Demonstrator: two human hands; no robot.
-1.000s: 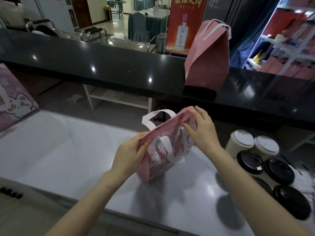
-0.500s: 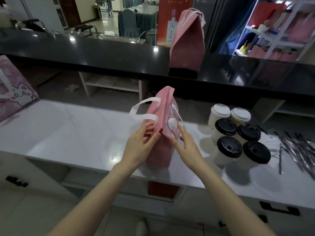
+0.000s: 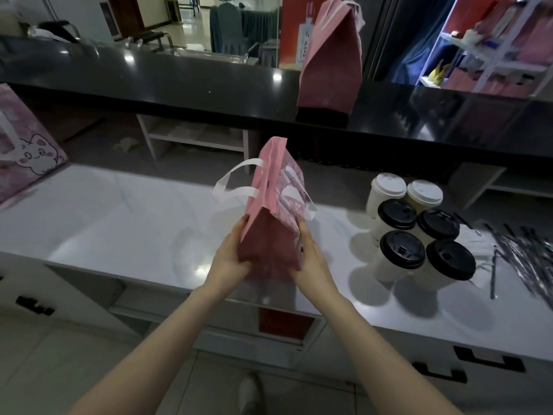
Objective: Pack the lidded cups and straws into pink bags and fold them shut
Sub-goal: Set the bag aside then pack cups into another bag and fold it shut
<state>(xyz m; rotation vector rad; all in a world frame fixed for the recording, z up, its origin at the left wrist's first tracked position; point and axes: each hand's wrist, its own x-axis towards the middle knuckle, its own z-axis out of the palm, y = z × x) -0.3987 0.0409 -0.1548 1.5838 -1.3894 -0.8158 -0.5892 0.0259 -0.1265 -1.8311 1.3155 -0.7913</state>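
Gripping the pink bag [image 3: 270,217] from both sides, your left hand [image 3: 232,256] has its palm flat on the bag's left face low down, fingers wrapped round the near edge, and your right hand [image 3: 311,259] does the same on the right face, so both hands are closed on the bag, pinching it between them. The bag's over the near part of the white counter [image 3: 119,217]; can't tell if its bottom is touching the surface or just off it. Its top is folded to a narrow ridge pointing away from you, and the white handles [image 3: 236,184] stick out, one loop to the left, the other drooping on the right side.

Just right of your right hand you've got the lidded cups [image 3: 419,232] bunched together: four with black lids nearer you, two with white lids behind them. Further right, near the counter's edge, the straws [image 3: 517,259] lie in a loose, blurry heap.

Up on the black bar top [image 3: 179,82] another pink bag [image 3: 330,55] stands closed, well apart from yours. At the far left edge there's a pink cat-print bag [image 3: 24,145], partly cut off.
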